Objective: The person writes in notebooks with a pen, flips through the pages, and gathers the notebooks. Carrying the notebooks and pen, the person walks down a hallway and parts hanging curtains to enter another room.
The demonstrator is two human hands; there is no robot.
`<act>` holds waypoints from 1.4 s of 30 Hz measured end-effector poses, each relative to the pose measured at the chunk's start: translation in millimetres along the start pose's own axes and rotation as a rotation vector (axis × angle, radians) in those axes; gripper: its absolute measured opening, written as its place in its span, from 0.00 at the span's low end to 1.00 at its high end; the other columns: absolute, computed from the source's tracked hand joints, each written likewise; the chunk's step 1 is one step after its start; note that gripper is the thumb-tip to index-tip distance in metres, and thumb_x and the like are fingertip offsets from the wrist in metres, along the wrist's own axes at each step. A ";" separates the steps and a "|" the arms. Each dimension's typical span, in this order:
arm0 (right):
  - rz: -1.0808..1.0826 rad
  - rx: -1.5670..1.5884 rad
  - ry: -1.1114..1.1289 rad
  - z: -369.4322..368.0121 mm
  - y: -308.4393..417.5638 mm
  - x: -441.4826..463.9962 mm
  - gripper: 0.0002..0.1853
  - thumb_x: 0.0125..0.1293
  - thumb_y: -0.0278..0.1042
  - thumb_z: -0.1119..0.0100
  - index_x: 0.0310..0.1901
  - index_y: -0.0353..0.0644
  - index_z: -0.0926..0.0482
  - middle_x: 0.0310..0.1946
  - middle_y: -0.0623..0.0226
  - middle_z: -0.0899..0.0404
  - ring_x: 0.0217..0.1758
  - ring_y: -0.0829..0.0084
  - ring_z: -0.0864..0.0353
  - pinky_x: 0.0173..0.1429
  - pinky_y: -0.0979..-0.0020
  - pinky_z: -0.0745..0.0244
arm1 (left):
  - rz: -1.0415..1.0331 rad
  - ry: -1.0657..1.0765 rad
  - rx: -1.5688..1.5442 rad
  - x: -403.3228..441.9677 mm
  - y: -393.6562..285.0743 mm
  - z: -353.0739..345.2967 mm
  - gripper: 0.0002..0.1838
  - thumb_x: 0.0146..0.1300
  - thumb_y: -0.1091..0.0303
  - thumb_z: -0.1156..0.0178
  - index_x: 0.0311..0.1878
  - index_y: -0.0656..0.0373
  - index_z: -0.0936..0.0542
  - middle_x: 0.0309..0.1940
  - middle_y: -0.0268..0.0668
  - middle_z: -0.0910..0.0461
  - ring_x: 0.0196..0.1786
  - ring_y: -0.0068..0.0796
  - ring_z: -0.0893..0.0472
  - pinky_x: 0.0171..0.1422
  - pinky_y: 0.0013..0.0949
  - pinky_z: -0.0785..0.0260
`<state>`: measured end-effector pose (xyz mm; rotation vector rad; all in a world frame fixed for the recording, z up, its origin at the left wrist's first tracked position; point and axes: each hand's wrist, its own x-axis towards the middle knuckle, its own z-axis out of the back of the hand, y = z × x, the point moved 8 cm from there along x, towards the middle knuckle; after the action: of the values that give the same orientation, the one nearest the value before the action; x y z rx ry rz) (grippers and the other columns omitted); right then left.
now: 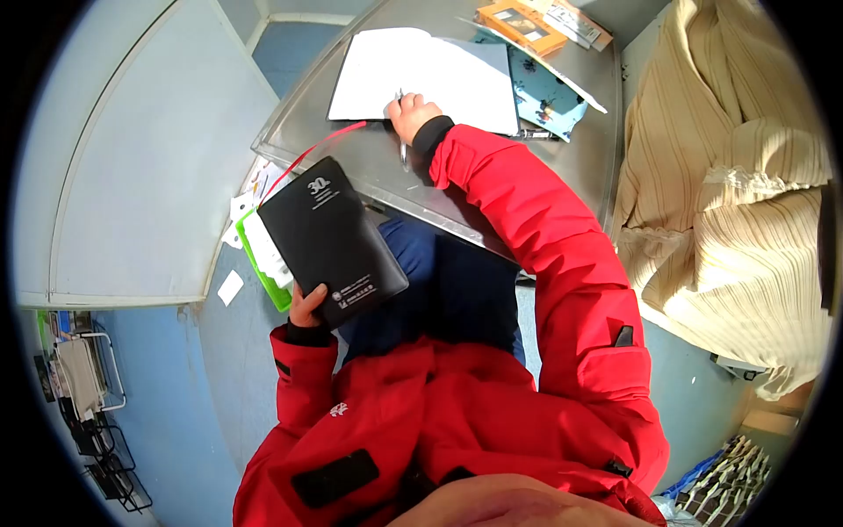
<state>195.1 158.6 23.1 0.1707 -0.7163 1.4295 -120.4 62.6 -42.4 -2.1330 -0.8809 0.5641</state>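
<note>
A black notebook (327, 237) with silver print is held tilted over my lap, my left hand (307, 307) closed on its lower left edge with the thumb on the cover. From its top trails a red ribbon (325, 143). At the table's near side, my right hand (413, 118) is closed around a slim silver pen (404, 156), resting on the lower edge of an open book (386, 66) with white pages. I cannot make out any writing on those pages.
The metal table (580, 167) also bears a blue patterned folder (544, 92) and an orange box (522, 25). Below the black notebook is a bright green tray (270, 285) with papers. Cream striped fabric (702, 176) hangs at right; a white cabinet door (158, 149) stands left.
</note>
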 end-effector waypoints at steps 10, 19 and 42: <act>-0.421 0.754 -0.630 188.3 -64.8 3.7 0.09 0.61 0.30 0.39 0.42 0.39 0.24 0.27 0.57 0.21 0.27 0.63 0.20 0.34 0.68 0.25 | -0.036 0.071 -0.454 40.0 -11.8 -13.4 0.34 0.71 0.44 0.54 0.70 0.58 0.39 0.64 0.45 0.31 0.63 0.47 0.27 0.67 0.51 0.34; -0.401 1.259 -0.225 231.9 65.6 -90.7 0.15 0.54 0.23 0.34 0.42 0.39 0.26 0.26 0.64 0.25 0.25 0.74 0.24 0.32 0.74 0.27 | -0.121 -0.018 -0.507 55.3 -1.9 -4.4 0.35 0.68 0.41 0.52 0.69 0.56 0.36 0.62 0.44 0.29 0.63 0.46 0.28 0.67 0.50 0.35; -0.180 1.469 0.139 189.2 -25.7 -62.2 0.13 0.71 0.36 0.48 0.51 0.38 0.22 0.32 0.65 0.19 0.34 0.76 0.18 0.35 0.74 0.22 | -0.073 -0.175 -0.411 41.7 6.2 60.6 0.30 0.63 0.57 0.42 0.65 0.62 0.33 0.60 0.47 0.27 0.60 0.49 0.25 0.65 0.51 0.32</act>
<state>155.1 4.3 145.3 1.2070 0.5771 1.5112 -127.9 118.9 -89.6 -2.4285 -1.2557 0.5769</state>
